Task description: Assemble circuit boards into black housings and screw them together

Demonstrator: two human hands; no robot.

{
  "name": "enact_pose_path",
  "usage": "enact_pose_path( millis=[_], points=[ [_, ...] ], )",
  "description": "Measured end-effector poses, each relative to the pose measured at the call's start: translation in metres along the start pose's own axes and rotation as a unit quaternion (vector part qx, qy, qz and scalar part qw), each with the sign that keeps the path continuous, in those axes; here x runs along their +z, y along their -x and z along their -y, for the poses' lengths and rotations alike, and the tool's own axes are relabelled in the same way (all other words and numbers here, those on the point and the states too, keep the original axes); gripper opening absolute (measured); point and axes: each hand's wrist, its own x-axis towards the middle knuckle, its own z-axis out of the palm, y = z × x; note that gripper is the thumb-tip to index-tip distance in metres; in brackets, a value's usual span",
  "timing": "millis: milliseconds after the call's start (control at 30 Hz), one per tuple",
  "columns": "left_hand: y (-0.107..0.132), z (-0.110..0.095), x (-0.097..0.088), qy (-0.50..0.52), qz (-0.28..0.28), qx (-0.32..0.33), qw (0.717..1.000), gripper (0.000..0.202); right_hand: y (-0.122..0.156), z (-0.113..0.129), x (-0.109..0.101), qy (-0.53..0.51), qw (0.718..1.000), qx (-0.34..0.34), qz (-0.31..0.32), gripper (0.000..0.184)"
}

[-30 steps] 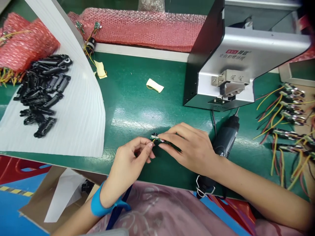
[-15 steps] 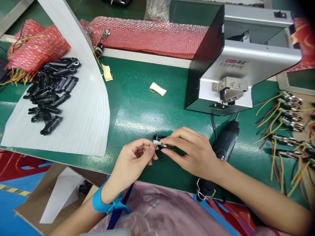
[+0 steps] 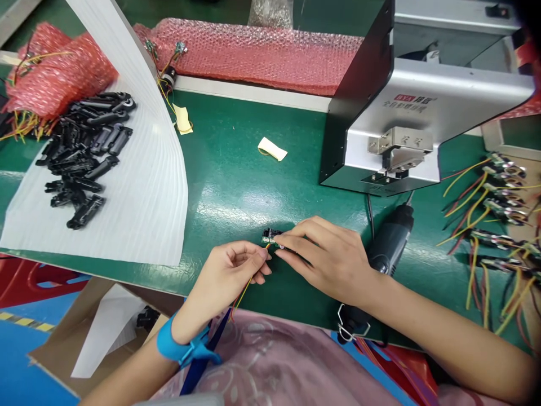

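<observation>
One green table (image 3: 228, 175) beneath circuit board (image 3: 267, 239); blue floor (image 3: 19, 361).

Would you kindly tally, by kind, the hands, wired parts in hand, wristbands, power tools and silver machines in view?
Hands: 2, the left hand and right hand
Wired part in hand: 1
Blue wristband: 1
Power tool: 1
Silver machine: 1
Total: 6

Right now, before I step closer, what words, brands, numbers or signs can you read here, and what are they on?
"BYA" or "DYA", blurred: red badge on the silver machine.
"全自動…": beneath the badge; the later characters are too blurred.
Unreadable: faint marks on the machine's lower front edge.
No readable text on the small part between the hands.
</observation>
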Motion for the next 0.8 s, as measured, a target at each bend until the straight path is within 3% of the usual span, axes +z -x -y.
enact_pose_path(
  millis=[300,800],
  points=[
    [-0.009,-0.002,-0.003,-0.119,-0.01,0.023,0.993,0.027,-0.006,0.002,0.003,0.058,0.998,-0.009,0.0,0.014],
    [-0.024,-0.016,-0.004,-0.086,0.056,-0.074,0.992,0.026,-0.009,-0.001,0.006,0.079,0.995,-0.006,0.053,0.015]
  ],
)
